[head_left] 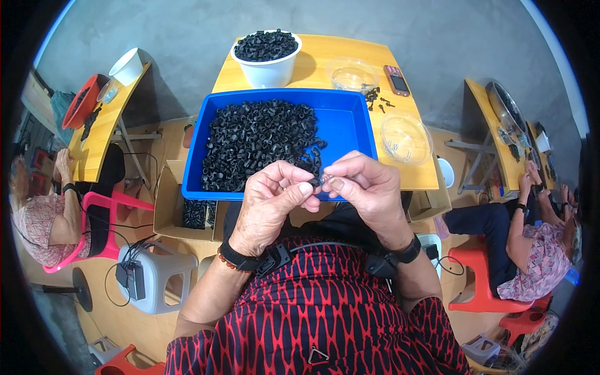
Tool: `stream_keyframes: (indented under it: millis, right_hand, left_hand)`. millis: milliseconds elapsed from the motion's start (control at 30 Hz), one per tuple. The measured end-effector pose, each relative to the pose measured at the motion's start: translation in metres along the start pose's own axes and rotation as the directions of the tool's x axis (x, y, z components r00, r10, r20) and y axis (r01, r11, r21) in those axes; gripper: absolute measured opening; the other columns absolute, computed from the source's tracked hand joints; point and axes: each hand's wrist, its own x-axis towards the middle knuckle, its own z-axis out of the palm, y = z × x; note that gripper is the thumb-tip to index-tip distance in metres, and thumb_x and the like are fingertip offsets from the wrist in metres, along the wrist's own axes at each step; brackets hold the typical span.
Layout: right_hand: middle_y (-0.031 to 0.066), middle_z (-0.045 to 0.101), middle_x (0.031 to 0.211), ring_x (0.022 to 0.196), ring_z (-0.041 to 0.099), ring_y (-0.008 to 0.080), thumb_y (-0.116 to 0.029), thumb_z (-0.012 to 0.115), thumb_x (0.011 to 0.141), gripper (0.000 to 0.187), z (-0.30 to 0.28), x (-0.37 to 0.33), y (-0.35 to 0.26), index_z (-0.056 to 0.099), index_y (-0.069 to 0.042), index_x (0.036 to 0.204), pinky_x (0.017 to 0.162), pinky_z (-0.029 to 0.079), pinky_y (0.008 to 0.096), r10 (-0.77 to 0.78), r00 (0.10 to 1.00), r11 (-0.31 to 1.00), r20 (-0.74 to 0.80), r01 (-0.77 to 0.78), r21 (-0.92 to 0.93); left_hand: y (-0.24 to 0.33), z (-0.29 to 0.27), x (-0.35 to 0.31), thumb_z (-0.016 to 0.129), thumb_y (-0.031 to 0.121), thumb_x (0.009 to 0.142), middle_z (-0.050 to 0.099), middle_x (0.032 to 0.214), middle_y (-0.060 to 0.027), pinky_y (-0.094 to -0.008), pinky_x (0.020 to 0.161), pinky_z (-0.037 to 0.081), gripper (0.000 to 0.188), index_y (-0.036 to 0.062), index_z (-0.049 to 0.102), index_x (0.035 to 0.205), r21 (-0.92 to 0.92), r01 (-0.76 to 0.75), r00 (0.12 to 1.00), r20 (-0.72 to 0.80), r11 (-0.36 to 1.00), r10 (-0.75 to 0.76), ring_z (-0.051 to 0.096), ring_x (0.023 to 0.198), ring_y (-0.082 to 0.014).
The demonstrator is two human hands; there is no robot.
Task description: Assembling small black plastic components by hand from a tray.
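Over the near edge of a blue tray (347,119), my left hand (275,197) pinches a small black plastic part (315,182) between thumb and fingers. My right hand (365,187) is closed in a pinch right beside it, on a tiny shiny piece (326,178) that looks like a coil. Both fingertips nearly meet, so how the two pieces join cannot be made out. A heap of small black plastic parts (256,144) fills the tray's left and middle; its right side shows bare blue.
Behind the tray stand a white bucket (269,70) heaped with black parts, two clear bowls (353,76) and a phone (397,81). Loose black pieces (375,100) lie between. A cardboard box (169,206) sits below left. People work at side tables (100,137) left and right.
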Motion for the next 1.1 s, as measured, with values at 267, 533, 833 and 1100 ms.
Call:
stream_keyframes:
  millis: [267, 533, 833, 1100]
  right_hand:
    - [0.0081, 0.066, 0.091, 0.081, 0.067, 0.0139, 0.006, 0.069, 0.086, 0.014, 0.004, -0.001, 0.006, 0.068, 0.0, 0.099, 0.07, 0.053, 0.0249, -0.105, 0.994, 0.975, -0.019, 0.1, -0.2]
    - [0.0129, 0.067, 0.089, 0.078, 0.068, 0.0218, 0.008, 0.069, 0.081, 0.02, 0.007, 0.002, -0.003, 0.069, -0.002, 0.099, 0.065, 0.053, 0.0292, -0.308, 0.945, 0.8, 0.111, 0.32, -0.508]
    - [0.0114, 0.067, 0.089, 0.078, 0.067, 0.0203, 0.01, 0.069, 0.081, 0.025, 0.006, 0.002, -0.002, 0.07, -0.002, 0.102, 0.066, 0.054, 0.0292, -0.308, 0.939, 0.788, 0.155, 0.343, -0.511]
    - [0.0095, 0.068, 0.092, 0.082, 0.068, 0.0136, 0.007, 0.07, 0.086, 0.016, 0.005, -0.003, 0.014, 0.068, 0.0, 0.101, 0.07, 0.055, 0.0245, -0.091, 0.996, 0.986, -0.008, 0.089, -0.142]
  left_hand:
    - [-0.001, 0.0, -0.001, 0.069, 0.003, 0.092, 0.072, 0.093, -0.0122, -0.0248, 0.069, 0.058, 0.01, -0.0002, 0.065, 0.1, 0.044, -0.016, 1.0, -0.004, 0.999, 0.016, 0.069, 0.073, -0.0135]
    - [-0.004, -0.003, -0.001, 0.067, 0.002, 0.092, 0.071, 0.092, -0.0144, -0.0317, 0.067, 0.062, 0.01, -0.0001, 0.064, 0.101, 0.033, -0.012, 1.0, -0.012, 0.999, 0.012, 0.071, 0.074, -0.0181]
    - [-0.005, -0.006, 0.0, 0.068, 0.005, 0.092, 0.071, 0.091, -0.0136, -0.0346, 0.067, 0.063, 0.009, 0.0011, 0.063, 0.098, -0.034, 0.002, 1.0, 0.013, 0.999, -0.002, 0.071, 0.074, -0.0178]
    - [-0.003, -0.001, 0.0, 0.066, 0.002, 0.093, 0.071, 0.091, -0.0118, -0.028, 0.066, 0.06, 0.006, -0.0003, 0.064, 0.098, -0.024, 0.009, 1.0, 0.009, 1.0, -0.009, 0.068, 0.071, -0.0137]
